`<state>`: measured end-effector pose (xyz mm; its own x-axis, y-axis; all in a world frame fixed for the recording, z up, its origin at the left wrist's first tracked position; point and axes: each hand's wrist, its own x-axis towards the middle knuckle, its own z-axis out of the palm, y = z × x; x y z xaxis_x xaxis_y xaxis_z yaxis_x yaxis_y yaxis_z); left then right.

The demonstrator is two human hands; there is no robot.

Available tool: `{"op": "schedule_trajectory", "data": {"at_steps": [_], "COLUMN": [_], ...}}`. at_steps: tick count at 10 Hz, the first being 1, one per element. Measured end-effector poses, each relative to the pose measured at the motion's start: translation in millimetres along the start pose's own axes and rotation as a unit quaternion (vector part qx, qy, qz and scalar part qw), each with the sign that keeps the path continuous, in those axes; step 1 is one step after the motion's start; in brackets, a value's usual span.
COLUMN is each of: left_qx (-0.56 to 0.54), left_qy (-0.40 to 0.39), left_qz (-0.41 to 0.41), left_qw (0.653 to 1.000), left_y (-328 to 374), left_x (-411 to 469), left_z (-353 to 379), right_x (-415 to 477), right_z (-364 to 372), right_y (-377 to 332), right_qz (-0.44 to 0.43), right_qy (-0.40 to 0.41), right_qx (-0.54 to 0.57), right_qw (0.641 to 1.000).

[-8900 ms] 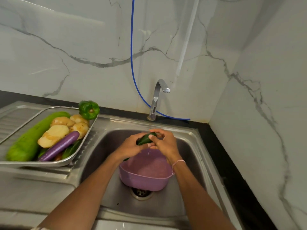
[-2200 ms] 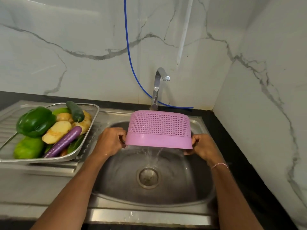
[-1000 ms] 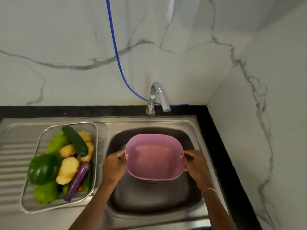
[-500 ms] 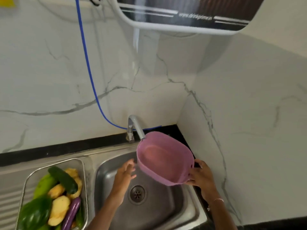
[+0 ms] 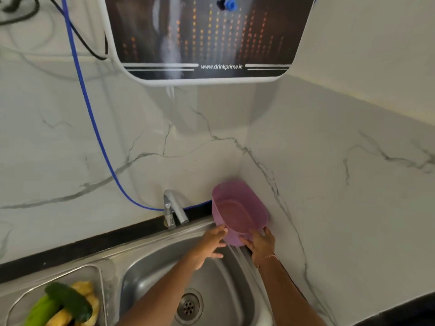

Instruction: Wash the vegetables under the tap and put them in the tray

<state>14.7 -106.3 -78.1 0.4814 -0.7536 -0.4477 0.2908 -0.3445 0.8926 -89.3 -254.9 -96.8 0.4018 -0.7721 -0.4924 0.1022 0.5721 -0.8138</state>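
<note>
Basket (image 5: 238,214) tilts, right fingers (image 5: 246,243) gripping lower rim.

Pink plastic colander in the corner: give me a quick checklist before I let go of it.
1. Pink perforated plastic colander empty: ok.
2. Colander propped tilted in the marble wall corner: ok.
3. Its base settled on the black counter: cannot tell.
4. Right hand grips its lower rim: ok.
5. Left hand open beside it: ok.
6. Steel tap shows no stream: ok.
</note>
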Motion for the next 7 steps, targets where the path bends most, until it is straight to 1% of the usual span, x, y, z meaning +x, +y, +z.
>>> {"op": "schedule_trajectory", "data": {"at_steps": [1,2,3,4,5,6,7], "left_qx": [0.004,-0.008,-0.008,0.002,0.017,0.050,0.139], "left_qy": [-0.003,-0.001,0.020,0.034,0.080,0.148,0.216], "left_qz": [-0.003,0.011,0.015,0.021,0.034,0.051,0.087], "left_qw": [1.000,1.000,1.000,0.999,0.996,0.986,0.963], "left_y": [0.8,-4.5,-9.4,-10.6,-13.6,-16.0,-22.9], "left_x": [7.2,13.4,17.8,11.7,-0.2,-17.7,-47.3], "left_z": [0.5,-1.0,-5.5,-9.1,-16.4,-27.3,-33.0], "right_x": [13.6,21.6,29.0,34.0,29.6,2.0,-31.3], "right_z": [2.7,3.5,3.1,-0.3,7.2,34.5,50.5], "right_y": [-2.4,0.2,7.9,7.9,4.5,-2.4,-3.2], "right_qz": [0.002,-0.008,-0.009,-0.005,-0.067,-0.176,-0.233], "right_qy": [-0.014,-0.064,-0.106,-0.114,-0.046,-0.054,-0.130], "right_qx": [0.003,0.001,-0.012,-0.037,-0.225,-0.364,-0.382], "right_qw": [1.000,0.998,0.994,0.993,0.971,0.913,0.885]}}
